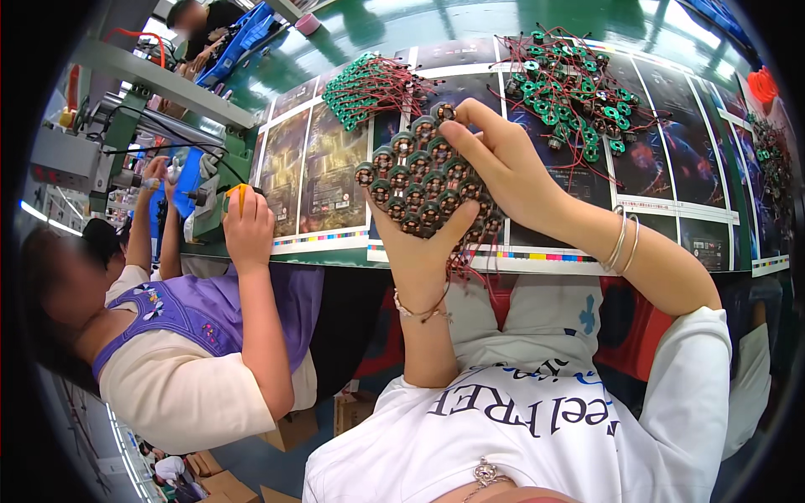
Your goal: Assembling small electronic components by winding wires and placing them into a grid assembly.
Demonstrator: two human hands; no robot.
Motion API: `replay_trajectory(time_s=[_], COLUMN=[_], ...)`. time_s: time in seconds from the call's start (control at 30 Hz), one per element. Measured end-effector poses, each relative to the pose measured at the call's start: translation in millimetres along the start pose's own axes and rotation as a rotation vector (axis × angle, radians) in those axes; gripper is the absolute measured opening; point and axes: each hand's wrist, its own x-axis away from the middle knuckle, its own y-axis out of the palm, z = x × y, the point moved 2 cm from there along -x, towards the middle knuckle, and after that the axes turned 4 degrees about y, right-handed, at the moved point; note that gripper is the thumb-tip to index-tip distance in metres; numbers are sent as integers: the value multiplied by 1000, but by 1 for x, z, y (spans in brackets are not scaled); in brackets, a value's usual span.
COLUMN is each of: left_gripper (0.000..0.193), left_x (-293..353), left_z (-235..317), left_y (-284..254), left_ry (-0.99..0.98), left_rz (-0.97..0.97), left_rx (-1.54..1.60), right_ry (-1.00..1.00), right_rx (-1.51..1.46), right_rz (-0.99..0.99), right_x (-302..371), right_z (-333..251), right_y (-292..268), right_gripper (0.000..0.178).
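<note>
A cluster of small round motor coils [415, 178] on green circuit boards, copper-coloured and dark on their faces, is packed in tight rows above the table's near edge. My left hand [417, 261] grips this cluster from below, its thumb lying over the right side. Red wires hang from the cluster beside my left wrist. At the cluster's upper right corner, my right hand [503, 155] pinches a single motor coil [444, 111] between thumb and forefinger. Whether that coil touches its neighbours is hard to tell.
Printed sheets [335, 159] cover the green table. Beyond my hands lie a neat batch of green boards [356, 90] and a tangled pile of wired boards [570, 92]. To the left, a person in purple [201, 323] works beside a machine [226, 168]. More wired parts [771, 155] are far right.
</note>
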Motion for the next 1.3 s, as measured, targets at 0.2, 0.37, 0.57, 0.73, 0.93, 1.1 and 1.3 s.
replay_trajectory(time_s=[0.2,0.37,0.57,0.73,0.93,1.1,1.3], left_gripper=[80,91,91,85,70,60,50], left_x=[1,1,0,5,4,5,2], left_z=[1,1,9,10,1,7,5], left_y=[10,15,8,6,-1,4,7], left_ry=[106,216,114,195,-17,59,117], left_rz=[54,158,65,68,-15,-43,89], left_rx=[-216,-261,-262,-327,135,-67,-196], right_ry=[-16,-82,-30,19,99,127,77], right_rx=[60,194,52,-40,-272,-194,-95], right_rz=[-14,-41,-54,-103,-116,-137,-155], right_x=[-1,1,5,4,4,3,4], right_z=[2,-7,-6,-5,0,2,-9], right_y=[0,-3,2,3,7,3,2], right_gripper=[26,27,27,26,25,25,27])
